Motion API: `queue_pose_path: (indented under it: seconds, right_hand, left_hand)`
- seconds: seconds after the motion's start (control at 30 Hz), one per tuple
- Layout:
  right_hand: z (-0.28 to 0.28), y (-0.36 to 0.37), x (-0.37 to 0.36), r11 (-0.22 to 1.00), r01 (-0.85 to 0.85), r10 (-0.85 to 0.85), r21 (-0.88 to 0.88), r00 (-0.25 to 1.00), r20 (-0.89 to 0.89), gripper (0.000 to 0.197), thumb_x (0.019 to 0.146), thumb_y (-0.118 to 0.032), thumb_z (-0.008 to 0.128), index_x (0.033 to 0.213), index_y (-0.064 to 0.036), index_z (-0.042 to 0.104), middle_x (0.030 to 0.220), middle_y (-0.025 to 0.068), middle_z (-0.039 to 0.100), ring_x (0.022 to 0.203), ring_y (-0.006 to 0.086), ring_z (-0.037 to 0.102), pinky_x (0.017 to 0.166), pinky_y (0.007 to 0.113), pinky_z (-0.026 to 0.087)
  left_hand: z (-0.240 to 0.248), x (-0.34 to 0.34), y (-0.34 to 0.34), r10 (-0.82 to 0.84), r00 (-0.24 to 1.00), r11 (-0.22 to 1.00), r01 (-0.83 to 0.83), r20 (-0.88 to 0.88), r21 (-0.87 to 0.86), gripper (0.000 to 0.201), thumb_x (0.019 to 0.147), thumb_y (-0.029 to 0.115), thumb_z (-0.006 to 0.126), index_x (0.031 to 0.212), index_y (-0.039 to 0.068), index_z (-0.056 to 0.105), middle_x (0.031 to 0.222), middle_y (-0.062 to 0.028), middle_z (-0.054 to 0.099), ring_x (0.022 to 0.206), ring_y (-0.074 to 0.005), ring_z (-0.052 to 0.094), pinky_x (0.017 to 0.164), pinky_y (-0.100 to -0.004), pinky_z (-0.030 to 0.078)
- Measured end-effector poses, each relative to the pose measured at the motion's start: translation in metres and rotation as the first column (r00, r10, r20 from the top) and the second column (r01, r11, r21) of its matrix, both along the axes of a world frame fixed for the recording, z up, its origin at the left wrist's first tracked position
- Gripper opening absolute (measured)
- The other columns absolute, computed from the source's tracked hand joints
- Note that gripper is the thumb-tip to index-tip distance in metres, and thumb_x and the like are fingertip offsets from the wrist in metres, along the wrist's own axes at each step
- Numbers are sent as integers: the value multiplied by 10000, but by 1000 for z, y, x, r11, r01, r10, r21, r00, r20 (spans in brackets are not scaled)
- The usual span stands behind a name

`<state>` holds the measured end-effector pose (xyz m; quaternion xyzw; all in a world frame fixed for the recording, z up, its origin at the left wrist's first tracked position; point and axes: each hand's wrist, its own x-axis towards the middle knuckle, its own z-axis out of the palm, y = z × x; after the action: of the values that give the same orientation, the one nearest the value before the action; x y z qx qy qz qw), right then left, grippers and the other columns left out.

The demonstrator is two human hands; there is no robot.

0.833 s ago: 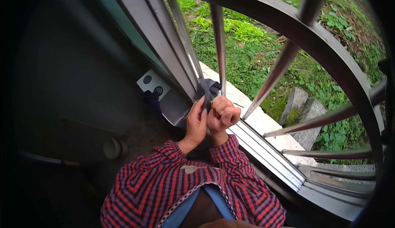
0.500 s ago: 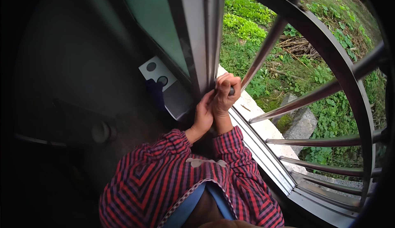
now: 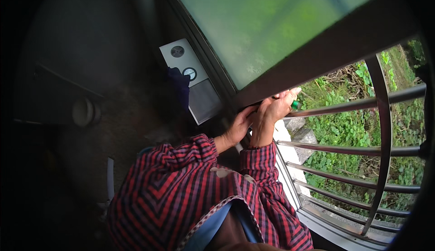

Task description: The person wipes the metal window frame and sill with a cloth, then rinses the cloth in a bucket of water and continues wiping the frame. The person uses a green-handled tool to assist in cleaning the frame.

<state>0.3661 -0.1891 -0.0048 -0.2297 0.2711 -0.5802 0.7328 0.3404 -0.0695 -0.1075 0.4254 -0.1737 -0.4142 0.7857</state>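
green piece: a small green end [image 3: 295, 105] shows right of centre, poking out past the right hand, just above a metal bar; the rest is hidden in the palm.
right grip: the right hand [image 3: 274, 109] looks curled and clamped on the green piece, wrist turned toward the camera.
left grip: the left hand [image 3: 239, 126] is just beside the right at centre, its fingertips lost in shadow; whether they are apart or together, one cannot tell.
handling: the piece is probably light and stiff, perhaps smooth enough to slip; the part within the palm seems the better place to hold.
window: a dark frame rail [image 3: 324, 53] slants from centre to upper right, meeting the hands at its lower end; the frosted pane [image 3: 267, 29] above it is likely heavy and breakable, so the rail suits the fingers better.
right side: metal bars [image 3: 344, 149], a curved bar [image 3: 384, 110] and plants beyond.
left of centre: a pale box [image 3: 195, 65] with two round parts, dark purple cloth [image 3: 181, 87] against it.
hard to see: the far left is nearly black; a pale round container [image 3: 82, 113] there is blurred.
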Motion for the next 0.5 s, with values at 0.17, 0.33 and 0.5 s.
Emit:
queue_pose_path:
  seconds: [0.17,0.33,0.5]
  right_hand:
    - [-14,2,-8,990,-121,113,-71,988,-104,334,1096,-140,466,774,-161,382,652,-80,328,539,42,297,490,240,264]
    - [-30,1,-18,974,-199,172,-105,959,-226,336,1093,-111,476,772,-125,379,636,-60,332,535,68,288,500,267,245]
    - [-15,-2,-18,938,-263,199,-226,942,-272,326,1090,-113,507,779,-106,408,619,-48,358,524,77,336,498,270,289]
  left_hand:
    - [2,-1,-6,-9,1000,999,10,-22,48,449,1041,-52,540,1484,-4,490,1398,-87,615,1261,-142,592,1069,-288,486]
    - [11,0,-2,98,877,958,-211,470,195,289,958,-107,526,1203,-47,667,1050,-121,734,1010,-188,709,856,-325,551]
    - [26,0,2,5,781,949,-200,624,243,264,908,-102,564,1139,-49,680,1043,-205,704,967,-356,714,835,-366,545]
